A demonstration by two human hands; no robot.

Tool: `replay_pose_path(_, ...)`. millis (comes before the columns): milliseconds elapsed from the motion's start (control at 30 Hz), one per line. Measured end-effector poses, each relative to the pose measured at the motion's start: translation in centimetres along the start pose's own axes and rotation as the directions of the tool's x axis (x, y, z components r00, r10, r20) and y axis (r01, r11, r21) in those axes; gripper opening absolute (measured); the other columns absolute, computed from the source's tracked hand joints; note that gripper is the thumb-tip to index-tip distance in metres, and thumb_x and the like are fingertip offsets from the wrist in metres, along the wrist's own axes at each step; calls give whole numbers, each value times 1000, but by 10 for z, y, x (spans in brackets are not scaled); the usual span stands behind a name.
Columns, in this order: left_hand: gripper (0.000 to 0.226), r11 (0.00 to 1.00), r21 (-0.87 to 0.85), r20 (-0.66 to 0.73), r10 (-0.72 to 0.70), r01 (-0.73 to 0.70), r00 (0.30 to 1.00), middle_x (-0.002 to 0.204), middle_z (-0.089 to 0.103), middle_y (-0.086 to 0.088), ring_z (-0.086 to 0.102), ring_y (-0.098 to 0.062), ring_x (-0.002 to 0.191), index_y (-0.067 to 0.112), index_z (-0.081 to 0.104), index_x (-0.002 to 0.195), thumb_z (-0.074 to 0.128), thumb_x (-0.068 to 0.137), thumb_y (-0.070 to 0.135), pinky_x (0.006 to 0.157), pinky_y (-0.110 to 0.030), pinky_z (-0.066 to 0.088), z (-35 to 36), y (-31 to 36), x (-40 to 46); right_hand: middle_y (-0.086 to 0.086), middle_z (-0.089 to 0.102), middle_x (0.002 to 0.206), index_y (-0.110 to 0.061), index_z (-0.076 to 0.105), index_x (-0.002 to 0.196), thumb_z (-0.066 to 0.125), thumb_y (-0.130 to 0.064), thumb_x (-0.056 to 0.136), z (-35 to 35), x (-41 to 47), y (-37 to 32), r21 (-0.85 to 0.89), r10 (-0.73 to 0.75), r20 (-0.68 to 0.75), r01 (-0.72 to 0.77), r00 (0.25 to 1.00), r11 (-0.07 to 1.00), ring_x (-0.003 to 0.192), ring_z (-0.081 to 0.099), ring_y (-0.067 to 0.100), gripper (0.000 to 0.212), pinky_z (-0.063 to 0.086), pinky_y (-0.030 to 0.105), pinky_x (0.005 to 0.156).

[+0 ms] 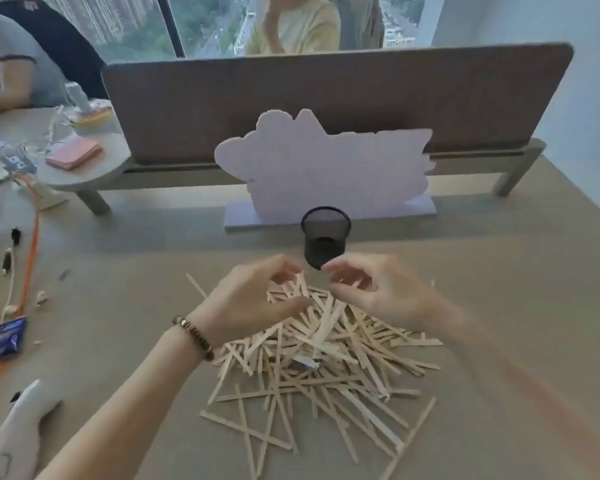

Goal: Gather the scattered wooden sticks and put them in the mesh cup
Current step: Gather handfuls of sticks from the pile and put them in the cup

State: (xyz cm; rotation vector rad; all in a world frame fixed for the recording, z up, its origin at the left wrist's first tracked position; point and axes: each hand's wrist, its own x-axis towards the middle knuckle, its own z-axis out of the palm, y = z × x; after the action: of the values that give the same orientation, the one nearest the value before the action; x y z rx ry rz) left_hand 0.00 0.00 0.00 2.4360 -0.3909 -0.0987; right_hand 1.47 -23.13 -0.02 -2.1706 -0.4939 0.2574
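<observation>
A big heap of pale wooden sticks (pixel 326 362) lies scattered on the table in front of me. Just beyond it stands the black mesh cup (pixel 325 237), upright, with no sticks showing inside. My left hand (pixel 250 296), with a bead bracelet on its wrist, curls over the far end of the heap and grips a few sticks that poke up between its thumb and fingers. To the right of those sticks, my right hand (pixel 371 289) hovers with loosely curled fingers just in front of the cup. Nothing is plainly held in it.
A lilac foam cut-out (pixel 326 168) on a base stands right behind the cup, in front of a brown desk divider (pixel 326 95). At the left edge lie an orange cable (pixel 32 251), a blue packet (pixel 4 339) and a white glove-like thing (pixel 25 424). Other people sit beyond.
</observation>
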Motion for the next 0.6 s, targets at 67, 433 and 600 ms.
replay_pose_path(67,73,982,189,178,-47,13,983,128,55,15,53,-4,116,33,46,132,71,70,63,99,-28,46,16,-13,-2,-12,68,103,-22,68,119,66,-37,91,8,-6,16,-172,13,-2,-13,1000,985,92,63,0,32,51,21,81)
replay_pose_path(433,137,862,499,339,-287,87,896,164,-9,-5,-10,-28,151,41,-13,151,73,50,75,122,-54,9,94,-53,-34,2,1,167,-37,6,156,46,-89,68,57,-66,68,-571,315,135,-186,940,800,153,2,24,110,6,48,121)
replay_pose_path(600,113,897,431,285,-233,93,930,163,10,1,7,-25,150,33,5,154,74,68,54,120,-53,19,97,-46,-40,5,32,157,-33,25,150,51,-66,86,66,-65,67,-540,223,58,-157,973,827,142,34,27,77,29,47,115)
